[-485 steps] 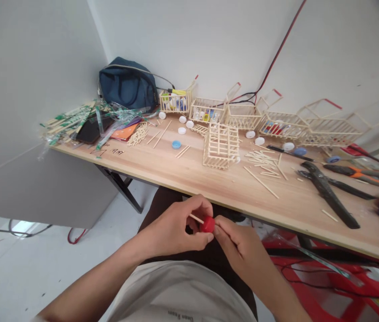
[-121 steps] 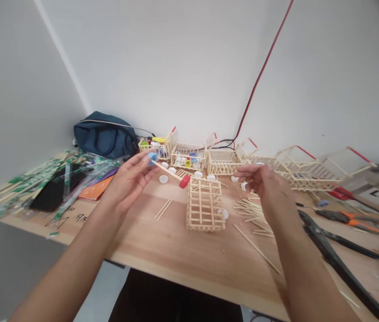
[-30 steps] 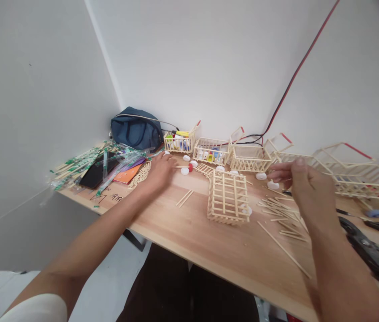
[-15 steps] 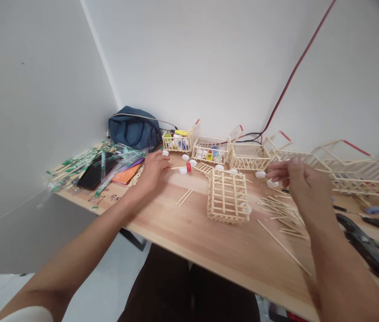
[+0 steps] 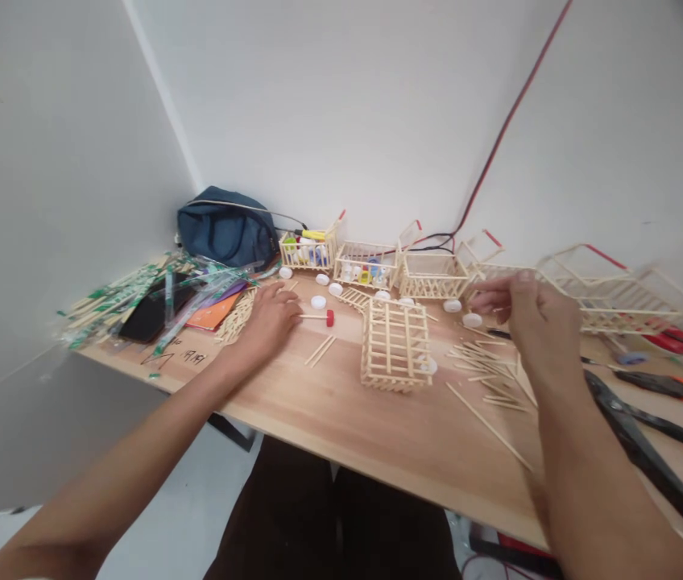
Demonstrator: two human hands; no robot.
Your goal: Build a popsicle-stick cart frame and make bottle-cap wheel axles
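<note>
At the left, my left hand (image 5: 275, 318) is low over the table, its fingers closed at one end of a short wooden stick (image 5: 313, 317) with a red piece on its far end. A white disc (image 5: 318, 302) lies just behind that stick. My right hand (image 5: 538, 314) is raised at the right, thumb apart from its fingers, with nothing visible in it. Near its fingertips are a white disc (image 5: 472, 321) and a small stick-built cart (image 5: 435, 275). Between my hands, a stick-built basket frame (image 5: 395, 345) rests on the table, a white disc at its right side.
Several stick carts with red handles line the wall. Loose sticks (image 5: 486, 370) and black-handled pliers (image 5: 637, 451) lie right. A blue pouch (image 5: 226, 229), a dark phone (image 5: 157, 310) and wrapped sticks (image 5: 115, 294) crowd the left. The table's front edge (image 5: 317, 459) runs before my legs.
My left hand and the red-ended stick have come slightly nearer to me, away from the white disc. The view has shifted a little to the right. My right hand stays raised.
</note>
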